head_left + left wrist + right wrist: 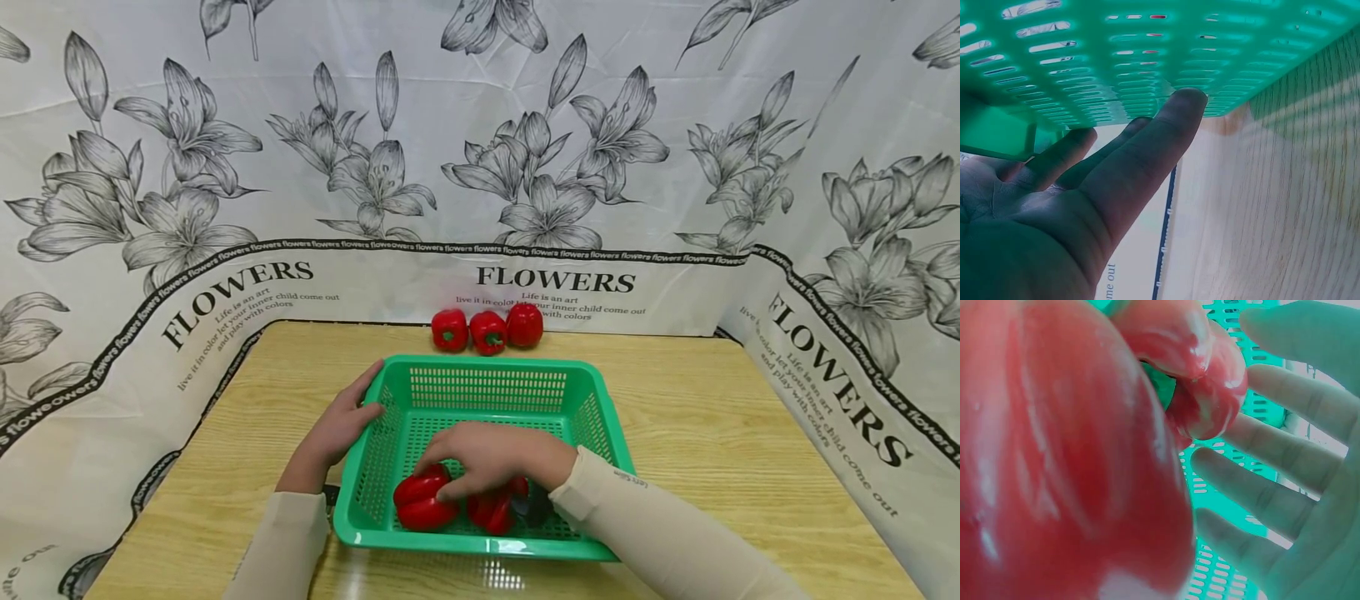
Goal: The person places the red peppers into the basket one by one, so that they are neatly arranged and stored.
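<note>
A green plastic basket [491,546] with slotted walls sits on the table. My left hand [341,429] holds its left rim, the thumb over the edge. In the left wrist view the fingers [1147,159] lie along the outer wall. Two red bell peppers lie in the near part of the basket. My right hand [483,454] reaches over the left bell pepper [423,504], its fingers spread and fairly straight. Fingertips touch that pepper in the right wrist view. The other bell pepper [1079,462], partly hidden under the hand in the head view, looms large there.
Beyond the basket, three more red bell peppers [489,332] stand in a row at the back of the wooden table [720,433]. A white flower-printed curtain [420,283] encloses the back and both sides.
</note>
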A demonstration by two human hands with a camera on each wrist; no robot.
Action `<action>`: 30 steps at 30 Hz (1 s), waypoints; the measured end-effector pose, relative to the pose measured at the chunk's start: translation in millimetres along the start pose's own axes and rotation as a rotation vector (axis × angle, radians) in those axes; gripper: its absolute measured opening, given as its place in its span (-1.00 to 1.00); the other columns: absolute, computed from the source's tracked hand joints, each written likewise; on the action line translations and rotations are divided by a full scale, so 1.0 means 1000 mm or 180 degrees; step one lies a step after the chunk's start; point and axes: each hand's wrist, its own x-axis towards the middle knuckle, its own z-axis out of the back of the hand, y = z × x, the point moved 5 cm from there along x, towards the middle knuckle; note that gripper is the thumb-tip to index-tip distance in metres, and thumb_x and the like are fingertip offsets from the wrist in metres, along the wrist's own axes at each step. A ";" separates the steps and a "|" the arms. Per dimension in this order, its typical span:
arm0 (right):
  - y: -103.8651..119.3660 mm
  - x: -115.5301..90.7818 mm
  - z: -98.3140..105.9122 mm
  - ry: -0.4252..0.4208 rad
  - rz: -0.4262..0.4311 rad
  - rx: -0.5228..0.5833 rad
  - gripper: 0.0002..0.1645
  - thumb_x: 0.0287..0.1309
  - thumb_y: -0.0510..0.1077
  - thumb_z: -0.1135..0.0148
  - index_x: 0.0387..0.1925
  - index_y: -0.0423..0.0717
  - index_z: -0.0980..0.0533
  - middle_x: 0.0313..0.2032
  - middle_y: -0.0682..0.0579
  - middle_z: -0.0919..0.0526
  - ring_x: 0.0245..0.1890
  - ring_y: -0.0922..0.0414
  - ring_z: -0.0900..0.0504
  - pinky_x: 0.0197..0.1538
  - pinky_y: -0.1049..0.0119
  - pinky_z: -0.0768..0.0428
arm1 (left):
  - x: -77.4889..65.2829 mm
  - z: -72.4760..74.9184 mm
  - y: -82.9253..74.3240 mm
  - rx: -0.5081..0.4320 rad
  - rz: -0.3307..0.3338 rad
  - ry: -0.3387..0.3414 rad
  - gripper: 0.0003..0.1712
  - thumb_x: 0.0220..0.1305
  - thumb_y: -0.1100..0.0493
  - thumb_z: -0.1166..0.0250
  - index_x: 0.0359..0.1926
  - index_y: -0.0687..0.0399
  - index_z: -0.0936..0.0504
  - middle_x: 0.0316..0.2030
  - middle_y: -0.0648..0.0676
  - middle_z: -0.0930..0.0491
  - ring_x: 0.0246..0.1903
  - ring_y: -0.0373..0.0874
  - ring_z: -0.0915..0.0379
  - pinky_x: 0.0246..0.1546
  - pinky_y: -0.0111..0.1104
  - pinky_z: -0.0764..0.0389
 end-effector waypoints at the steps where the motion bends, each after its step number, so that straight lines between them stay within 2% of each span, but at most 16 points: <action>1: 0.000 0.000 0.000 -0.0007 -0.0011 0.0000 -0.53 0.28 0.12 -0.16 0.18 0.15 -0.51 0.08 0.27 -0.59 0.08 0.33 -0.51 0.17 0.44 -0.46 | 0.000 0.000 0.000 -0.0006 0.0001 0.0003 -0.16 0.34 0.30 -0.01 0.54 -0.22 0.09 0.47 0.29 -0.03 0.22 0.29 -0.30 -0.14 -0.19 -0.61; 8: 0.001 -0.001 0.009 -0.0092 -0.0087 -0.0031 -0.57 0.27 0.07 -0.18 0.15 0.12 -0.53 0.05 0.22 -0.61 0.06 0.29 -0.53 0.16 0.43 -0.48 | -0.001 0.001 0.000 -0.0027 0.0023 0.0007 -0.16 0.33 0.31 -0.01 0.54 -0.23 0.08 0.46 0.29 -0.06 0.21 0.28 -0.33 -0.17 -0.19 -0.62; 17: -0.001 -0.007 0.038 -0.0303 -0.0249 -0.0229 -0.58 0.26 0.05 -0.20 0.13 0.12 -0.55 0.06 0.17 -0.62 0.13 0.24 -0.51 0.23 0.35 -0.46 | 0.001 0.001 -0.001 -0.0042 0.0054 -0.0014 -0.15 0.32 0.31 -0.02 0.54 -0.21 0.07 0.41 0.33 -0.15 0.10 0.23 -0.43 -0.24 -0.20 -0.64; 24: -0.017 -0.011 0.060 -0.0600 -0.0334 -0.0219 -0.61 0.25 0.02 -0.22 0.09 0.07 -0.57 0.04 0.14 -0.61 0.12 0.18 -0.52 0.24 0.26 -0.47 | 0.001 0.000 -0.002 -0.0077 0.0068 -0.0001 -0.15 0.32 0.31 -0.02 0.54 -0.24 0.07 0.40 0.33 -0.18 0.05 0.20 -0.46 -0.24 -0.19 -0.65; 30: -0.042 -0.016 0.077 -0.0969 -0.0501 -0.0148 -0.64 0.24 -0.01 -0.20 0.05 0.05 -0.60 0.04 0.12 -0.62 0.13 0.13 -0.53 0.22 0.19 -0.49 | 0.000 0.001 -0.001 -0.0069 0.0056 -0.0017 -0.14 0.31 0.31 -0.03 0.54 -0.23 0.06 0.41 0.33 -0.15 0.11 0.23 -0.41 -0.22 -0.18 -0.65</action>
